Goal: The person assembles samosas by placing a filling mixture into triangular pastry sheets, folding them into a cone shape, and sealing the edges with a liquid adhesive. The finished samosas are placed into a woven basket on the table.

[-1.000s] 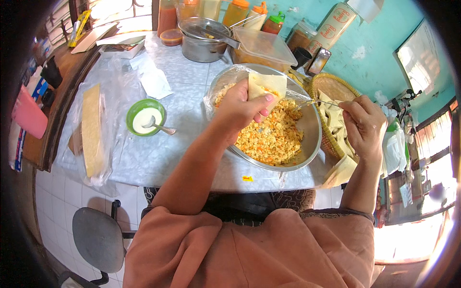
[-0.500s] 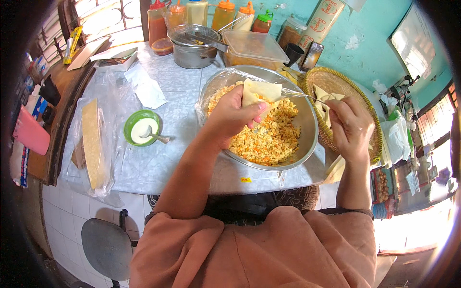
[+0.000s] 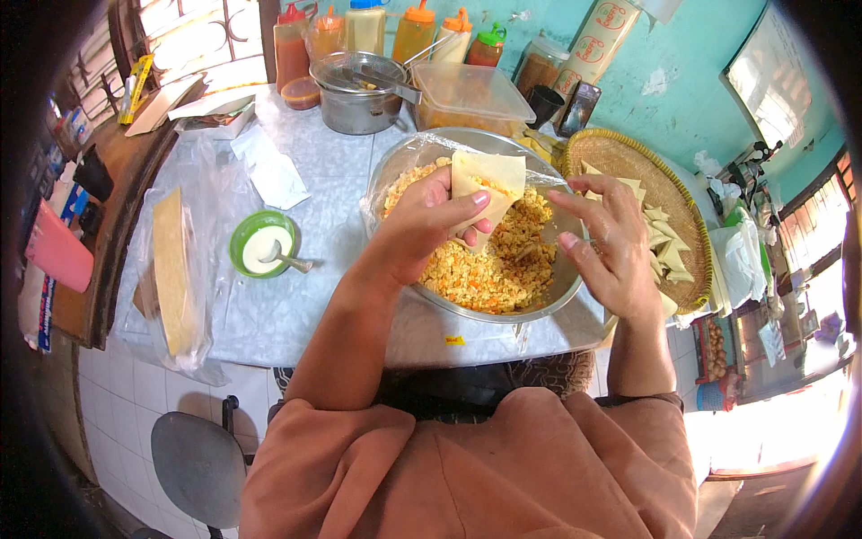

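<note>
My left hand point(image 3: 420, 218) is closed around a pale pastry wrapper point(image 3: 492, 171) folded into a pocket, its thumb in front, with some crumbly yellow filling at the opening. Off to its right, my right hand point(image 3: 618, 242) is open and holds nothing, thumb and fingers apart over the right rim of a large steel bowl point(image 3: 569, 269). Both hands are above that bowl, which contains loose yellow filling point(image 3: 476, 280) with orange bits. A spoon seems to rest in the filling near the right side, though it is hard to make out. Clear plastic film point(image 3: 437, 144) drapes over the far rim.
Folded triangular pastries point(image 3: 664, 241) lie in a woven basket point(image 3: 620, 149) at right. Left of the bowl stand a green bowl point(image 3: 241, 235) of white paste with a spoon, and pastry sheets point(image 3: 171, 269) in plastic. A lidded pot point(image 3: 359, 112), plastic box point(image 3: 471, 94) and sauce bottles line the back.
My right hand has let go of the spoon, opened its fingers and moved left and slightly down. The left hand still holds the wrapper, which is more upright.
</note>
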The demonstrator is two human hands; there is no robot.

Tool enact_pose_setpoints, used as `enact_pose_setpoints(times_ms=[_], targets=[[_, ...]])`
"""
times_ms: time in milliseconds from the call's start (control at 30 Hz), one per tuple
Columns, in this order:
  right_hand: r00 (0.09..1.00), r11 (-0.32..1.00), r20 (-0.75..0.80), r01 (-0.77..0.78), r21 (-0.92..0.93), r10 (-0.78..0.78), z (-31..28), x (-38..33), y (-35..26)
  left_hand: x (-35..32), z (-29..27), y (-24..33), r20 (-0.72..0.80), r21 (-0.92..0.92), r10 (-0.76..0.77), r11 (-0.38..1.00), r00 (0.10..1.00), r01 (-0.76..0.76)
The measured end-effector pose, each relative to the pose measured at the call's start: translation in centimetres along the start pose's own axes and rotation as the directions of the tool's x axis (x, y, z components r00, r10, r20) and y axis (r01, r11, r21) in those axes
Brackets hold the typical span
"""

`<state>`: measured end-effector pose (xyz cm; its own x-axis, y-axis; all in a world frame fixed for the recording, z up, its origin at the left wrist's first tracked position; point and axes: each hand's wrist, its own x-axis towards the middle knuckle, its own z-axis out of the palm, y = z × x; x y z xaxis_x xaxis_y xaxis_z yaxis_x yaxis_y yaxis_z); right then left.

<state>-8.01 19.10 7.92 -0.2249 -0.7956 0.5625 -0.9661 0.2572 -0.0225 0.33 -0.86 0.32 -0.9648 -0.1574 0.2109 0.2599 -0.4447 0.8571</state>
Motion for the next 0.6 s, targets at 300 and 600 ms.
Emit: enact_pose_setpoints(times_ms=[300, 600], targets=[[0.99, 0.971, -0.006, 0.141, 0.194, -0.143, 2.1, 1.6, -0.3, -0.4, -0.3, 0.3, 0.042, 0.013, -0.067, 0.998, 0.997, 0.067], [0.987, 0.909, 0.072, 0.105, 0.404, -0.146, 3.6, 2.5, 1.4, 0.1, -0.7, -0.4, 0.149, -0.046, -0.054, 0.997, 0.987, 0.062]])
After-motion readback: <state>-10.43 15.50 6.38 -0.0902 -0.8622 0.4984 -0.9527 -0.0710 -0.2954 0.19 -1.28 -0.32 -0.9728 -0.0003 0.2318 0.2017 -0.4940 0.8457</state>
